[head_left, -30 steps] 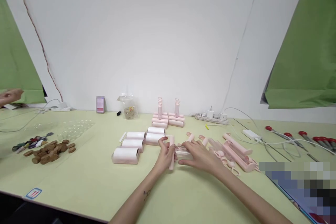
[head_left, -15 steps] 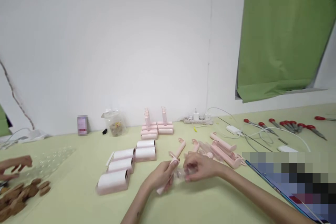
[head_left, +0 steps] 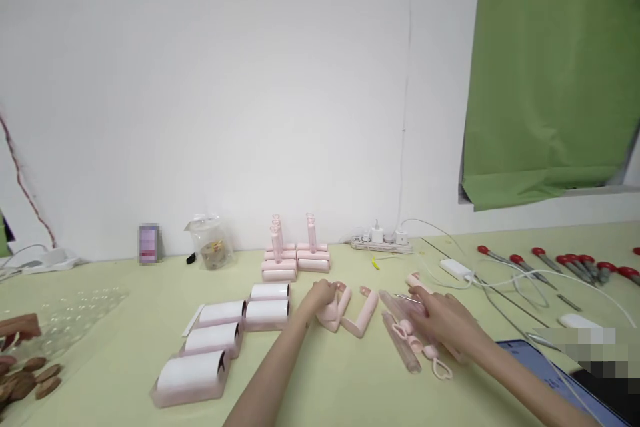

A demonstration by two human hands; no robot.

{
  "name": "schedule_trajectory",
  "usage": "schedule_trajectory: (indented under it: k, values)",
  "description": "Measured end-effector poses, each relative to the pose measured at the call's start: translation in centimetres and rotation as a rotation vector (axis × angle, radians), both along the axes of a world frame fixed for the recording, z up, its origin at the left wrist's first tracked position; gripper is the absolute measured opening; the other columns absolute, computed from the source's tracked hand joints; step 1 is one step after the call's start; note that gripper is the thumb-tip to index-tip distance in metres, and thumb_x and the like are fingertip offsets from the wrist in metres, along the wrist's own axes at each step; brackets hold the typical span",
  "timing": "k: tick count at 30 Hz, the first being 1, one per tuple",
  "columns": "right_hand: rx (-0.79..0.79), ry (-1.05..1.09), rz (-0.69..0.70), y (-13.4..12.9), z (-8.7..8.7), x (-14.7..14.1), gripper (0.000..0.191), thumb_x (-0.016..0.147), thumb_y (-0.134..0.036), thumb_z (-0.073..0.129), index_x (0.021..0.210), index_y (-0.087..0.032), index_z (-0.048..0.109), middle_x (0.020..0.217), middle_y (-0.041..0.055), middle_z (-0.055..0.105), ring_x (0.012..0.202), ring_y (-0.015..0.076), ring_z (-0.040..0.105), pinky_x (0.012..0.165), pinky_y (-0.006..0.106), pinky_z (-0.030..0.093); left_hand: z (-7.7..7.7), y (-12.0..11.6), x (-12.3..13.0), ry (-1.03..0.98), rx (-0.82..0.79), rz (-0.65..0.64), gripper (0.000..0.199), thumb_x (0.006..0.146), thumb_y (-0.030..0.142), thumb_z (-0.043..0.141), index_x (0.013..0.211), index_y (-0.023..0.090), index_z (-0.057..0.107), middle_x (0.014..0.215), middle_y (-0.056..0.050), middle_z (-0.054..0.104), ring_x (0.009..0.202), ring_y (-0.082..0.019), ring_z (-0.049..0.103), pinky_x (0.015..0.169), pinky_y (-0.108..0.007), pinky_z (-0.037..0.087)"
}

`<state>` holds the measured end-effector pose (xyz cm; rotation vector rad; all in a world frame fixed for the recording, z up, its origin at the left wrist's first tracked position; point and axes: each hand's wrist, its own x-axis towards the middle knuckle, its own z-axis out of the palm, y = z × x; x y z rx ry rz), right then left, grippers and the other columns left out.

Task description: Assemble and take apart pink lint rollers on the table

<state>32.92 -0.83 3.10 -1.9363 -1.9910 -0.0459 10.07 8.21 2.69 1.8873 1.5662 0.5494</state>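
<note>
My left hand (head_left: 323,295) is closed at a pale pink L-shaped piece (head_left: 330,315), beside a second pink bent piece (head_left: 361,313). Farther right, my right hand (head_left: 434,310) has its fingers closed over the pink parts, with a thin metal-looking tip (head_left: 407,298) showing by them. What exactly it holds is hard to make out. Clear pink tubes (head_left: 403,343) and heart-shaped loops (head_left: 442,368) lie just below and left of that hand. White-wrapped rolls (head_left: 193,373) stand in pink holders to the left.
Pink pieces with upright tubes (head_left: 313,257) stand by the wall. A power strip (head_left: 383,244), cables, red-handled tools (head_left: 575,267) and a phone (head_left: 555,373) lie right. At far left another person's hand (head_left: 20,328) is near brown pieces (head_left: 30,377).
My hands have moved apart: the left reaches forward to the bent pink pieces, the right has shifted right over the parts. The pink piece between them has left that spot. The view has shifted slightly.
</note>
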Motion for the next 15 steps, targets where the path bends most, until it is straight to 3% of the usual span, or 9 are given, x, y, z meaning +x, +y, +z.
schedule_trajectory:
  k: [4,8,11,15]
  values:
    - [0.037,-0.122,0.004,0.5,-1.0,-0.3,0.027,0.082,-0.030,0.034,0.080,-0.020,0.059,0.076,0.0091,0.067,0.074,0.0256,0.060,0.063,0.032,0.034,-1.5,-1.4,1.5,-0.013,-0.039,-0.009,0.028,0.084,0.032,0.047,0.105,0.015,0.051,0.107,-0.007,0.053,0.091,-0.018,0.054,0.078,-0.038,0.046]
    - [0.108,-0.228,0.025,0.6,-1.4,0.3,0.031,0.084,-0.033,0.031,0.087,-0.021,0.059,0.084,0.0100,0.065,0.075,0.0253,0.059,0.062,0.033,0.035,-2.5,-2.6,3.2,-0.087,-0.086,-0.006,0.027,0.085,0.032,0.044,0.102,0.013,0.053,0.102,-0.007,0.056,0.092,-0.019,0.054,0.081,-0.039,0.043]
    - [0.194,-0.253,0.149,1.1,-0.4,0.1,0.031,0.083,-0.033,0.031,0.084,-0.023,0.061,0.095,0.0088,0.062,0.080,0.0243,0.058,0.060,0.031,0.036,-3.0,-3.1,5.0,-0.149,-0.053,0.085,0.031,0.084,0.023,0.038,0.110,0.009,0.048,0.112,-0.015,0.052,0.106,-0.026,0.046,0.090,-0.040,0.033]
    - [0.065,-0.086,0.199,3.8,1.9,-3.3,0.031,0.084,-0.034,0.032,0.089,-0.024,0.060,0.089,0.0044,0.063,0.075,0.0185,0.059,0.059,0.028,0.039,-3.0,-3.3,8.0,-0.268,0.009,0.180,0.035,0.080,0.020,0.037,0.111,0.007,0.047,0.116,-0.018,0.049,0.112,-0.029,0.040,0.094,-0.038,0.026]
